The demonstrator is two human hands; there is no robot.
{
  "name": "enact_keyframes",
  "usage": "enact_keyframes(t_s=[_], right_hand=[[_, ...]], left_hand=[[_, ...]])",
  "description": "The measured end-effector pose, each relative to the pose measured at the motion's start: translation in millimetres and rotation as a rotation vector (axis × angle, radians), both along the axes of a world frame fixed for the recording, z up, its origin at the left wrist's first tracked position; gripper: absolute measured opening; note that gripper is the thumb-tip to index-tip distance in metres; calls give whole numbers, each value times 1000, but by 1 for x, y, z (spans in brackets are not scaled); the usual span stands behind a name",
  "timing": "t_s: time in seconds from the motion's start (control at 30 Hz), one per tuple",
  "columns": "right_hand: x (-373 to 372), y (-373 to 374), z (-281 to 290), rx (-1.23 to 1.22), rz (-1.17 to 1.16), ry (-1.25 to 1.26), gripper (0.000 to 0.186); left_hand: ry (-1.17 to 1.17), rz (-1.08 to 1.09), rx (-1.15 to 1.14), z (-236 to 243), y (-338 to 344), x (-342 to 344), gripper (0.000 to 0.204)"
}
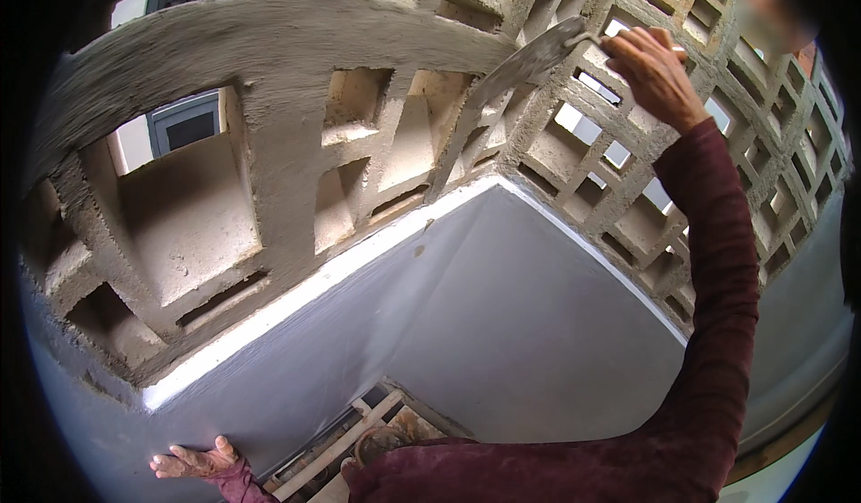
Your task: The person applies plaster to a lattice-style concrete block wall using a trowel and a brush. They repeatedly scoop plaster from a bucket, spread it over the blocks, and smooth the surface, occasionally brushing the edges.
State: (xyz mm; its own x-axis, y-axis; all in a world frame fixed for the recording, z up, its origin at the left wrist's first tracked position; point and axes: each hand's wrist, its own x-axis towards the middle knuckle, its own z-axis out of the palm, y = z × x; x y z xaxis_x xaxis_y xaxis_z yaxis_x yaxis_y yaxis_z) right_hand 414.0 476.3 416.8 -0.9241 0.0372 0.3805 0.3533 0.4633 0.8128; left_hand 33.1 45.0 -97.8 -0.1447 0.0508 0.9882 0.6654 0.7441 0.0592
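Raised at the upper right, my right hand [653, 71] is closed round the handle of a plastering trowel [534, 55]. The trowel's long, grey-smeared blade points left and lies along the corner edge of a rough concrete lattice wall [287, 144]; whether it presses on the surface I cannot tell. Rectangular recesses and see-through openings break up the lattice. Low on the left, my left hand [193, 460] holds nothing, its fingers stretched out beside the smooth grey lower wall [529, 315]. Contact with that wall is not certain from this view.
A bright white ledge [332, 288] runs under the lattice and turns at the inner corner. Pale pipes or planks [336, 445] and a round brownish vessel [377, 442] are below. A blue-framed window [186, 125] shows through one opening. At the upper right is a blurred rounded shape [780, 10].
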Motion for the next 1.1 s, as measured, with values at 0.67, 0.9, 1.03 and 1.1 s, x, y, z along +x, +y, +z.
enact_keyframes(t_s=[0.67, 0.9, 1.03, 1.1], right_hand=[[13, -22, -6, 31, -16, 72, 12], [-4, -15, -50, 17, -38, -73, 12], [-8, 2, -27, 72, -54, -23, 12], [-5, 6, -9, 57, -40, -14, 12]], left_hand=[[-1, -3, -5, -5, -1, -1, 84], [16, 1, 5, -2, -2, -2, 84], [5, 22, -11, -5, -1, -2, 85], [-7, 42, -23, -4, -2, -1, 85]])
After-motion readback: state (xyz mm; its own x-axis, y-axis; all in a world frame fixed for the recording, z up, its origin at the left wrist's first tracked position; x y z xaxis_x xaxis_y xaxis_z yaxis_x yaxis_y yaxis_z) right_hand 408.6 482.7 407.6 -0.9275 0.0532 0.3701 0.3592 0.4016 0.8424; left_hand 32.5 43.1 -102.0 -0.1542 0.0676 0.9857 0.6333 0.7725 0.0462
